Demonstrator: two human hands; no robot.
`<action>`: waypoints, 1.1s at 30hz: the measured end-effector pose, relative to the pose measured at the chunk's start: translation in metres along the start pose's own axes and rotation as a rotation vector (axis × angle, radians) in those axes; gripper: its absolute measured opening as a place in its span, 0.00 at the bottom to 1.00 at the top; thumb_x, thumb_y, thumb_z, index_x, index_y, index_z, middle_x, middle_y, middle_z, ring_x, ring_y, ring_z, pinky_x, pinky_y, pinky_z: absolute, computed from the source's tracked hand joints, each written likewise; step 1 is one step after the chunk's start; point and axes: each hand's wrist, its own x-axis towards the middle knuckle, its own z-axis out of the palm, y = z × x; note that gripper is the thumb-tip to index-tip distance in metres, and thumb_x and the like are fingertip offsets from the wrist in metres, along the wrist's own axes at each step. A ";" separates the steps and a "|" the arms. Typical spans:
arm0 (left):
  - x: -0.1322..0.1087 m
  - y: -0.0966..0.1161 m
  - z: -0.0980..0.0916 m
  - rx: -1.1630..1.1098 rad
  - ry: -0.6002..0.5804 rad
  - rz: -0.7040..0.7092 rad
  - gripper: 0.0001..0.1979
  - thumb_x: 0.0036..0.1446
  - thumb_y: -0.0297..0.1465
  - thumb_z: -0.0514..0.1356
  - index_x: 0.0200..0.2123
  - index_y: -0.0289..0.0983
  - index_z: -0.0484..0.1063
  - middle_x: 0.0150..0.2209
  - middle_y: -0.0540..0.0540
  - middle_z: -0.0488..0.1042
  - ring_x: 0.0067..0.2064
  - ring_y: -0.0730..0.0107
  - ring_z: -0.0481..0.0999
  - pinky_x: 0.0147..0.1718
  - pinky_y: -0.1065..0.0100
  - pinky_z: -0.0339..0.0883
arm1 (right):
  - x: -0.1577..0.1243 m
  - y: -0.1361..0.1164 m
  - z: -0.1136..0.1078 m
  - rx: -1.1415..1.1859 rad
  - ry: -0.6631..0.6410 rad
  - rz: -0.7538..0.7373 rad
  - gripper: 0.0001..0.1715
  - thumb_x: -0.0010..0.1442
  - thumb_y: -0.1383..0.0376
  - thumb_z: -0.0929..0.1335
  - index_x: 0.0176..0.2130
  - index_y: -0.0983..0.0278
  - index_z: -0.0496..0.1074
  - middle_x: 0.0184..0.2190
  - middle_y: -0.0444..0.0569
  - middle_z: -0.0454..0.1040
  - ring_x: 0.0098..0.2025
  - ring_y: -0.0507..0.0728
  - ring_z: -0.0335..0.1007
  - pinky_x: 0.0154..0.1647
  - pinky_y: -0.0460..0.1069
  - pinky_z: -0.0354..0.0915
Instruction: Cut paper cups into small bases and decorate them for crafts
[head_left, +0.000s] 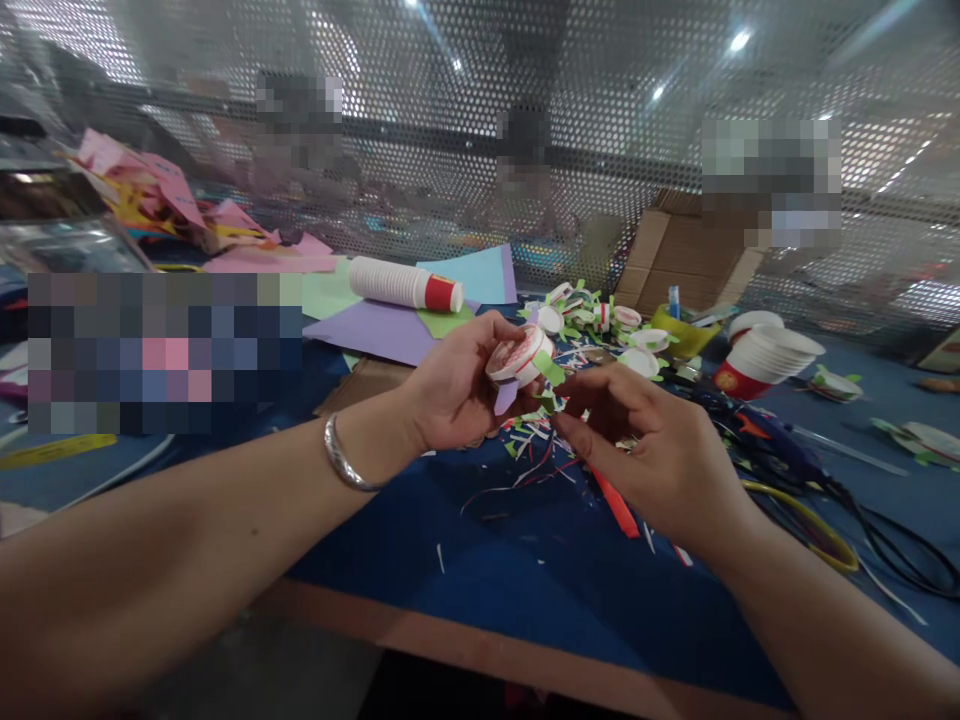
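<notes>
My left hand (450, 385), with a silver bangle on its wrist, is closed around a small paper-cup turtle (517, 357). The turtle is a cut-down cup with a red-patterned top, a lilac paper tab (506, 397) and a green paper tab (550, 370). At the turtle's right side, my right hand (660, 440) brings thumb and forefinger together at a small green paper piece (548, 403). Whether that piece is joined to the turtle I cannot tell. Paper scraps (529, 440) and a red-orange long tool (615, 503) lie below and behind the hands.
Similar turtles (577, 305) lie piled beyond my hands. Stacked paper cups (397, 284) lie on coloured sheets (382, 332); more cups (765, 360) stand right. A yellow container (686, 335), a blue glue gun (787, 437) with black cord and a cardboard box (675, 255) are near. Perforated metal (435, 150) rises behind.
</notes>
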 end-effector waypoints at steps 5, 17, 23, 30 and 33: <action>0.003 0.001 -0.003 0.085 0.012 0.040 0.09 0.56 0.30 0.53 0.26 0.34 0.69 0.23 0.48 0.71 0.22 0.74 0.72 0.23 0.72 0.69 | 0.004 0.006 -0.011 -0.093 -0.065 0.004 0.08 0.66 0.59 0.70 0.42 0.61 0.76 0.31 0.44 0.77 0.30 0.53 0.70 0.30 0.48 0.64; 0.005 -0.001 -0.009 0.184 -0.073 0.032 0.05 0.51 0.30 0.58 0.30 0.34 0.71 0.25 0.49 0.71 0.24 0.73 0.71 0.22 0.71 0.69 | 0.002 0.073 -0.126 -0.449 0.031 0.475 0.09 0.60 0.57 0.74 0.33 0.60 0.80 0.28 0.53 0.81 0.28 0.56 0.73 0.35 0.58 0.62; 0.005 0.003 -0.013 0.225 -0.087 0.097 0.09 0.43 0.28 0.58 0.31 0.35 0.70 0.26 0.49 0.69 0.24 0.71 0.70 0.20 0.69 0.68 | -0.017 0.131 -0.160 -0.525 0.102 0.695 0.13 0.49 0.65 0.79 0.19 0.61 0.77 0.20 0.54 0.76 0.21 0.56 0.66 0.31 0.60 0.60; 0.002 0.002 -0.012 0.258 -0.111 0.125 0.12 0.39 0.24 0.60 0.32 0.36 0.69 0.29 0.50 0.71 0.27 0.72 0.71 0.23 0.69 0.70 | -0.025 0.141 -0.161 -0.243 0.164 0.845 0.11 0.47 0.61 0.80 0.21 0.61 0.80 0.20 0.57 0.78 0.21 0.57 0.72 0.22 0.55 0.61; 0.002 0.002 -0.015 0.279 -0.166 0.136 0.12 0.39 0.23 0.59 0.32 0.36 0.70 0.29 0.50 0.71 0.27 0.72 0.71 0.23 0.70 0.69 | -0.028 0.141 -0.157 -0.147 0.223 0.875 0.07 0.46 0.65 0.79 0.22 0.59 0.80 0.19 0.51 0.76 0.21 0.53 0.70 0.22 0.52 0.61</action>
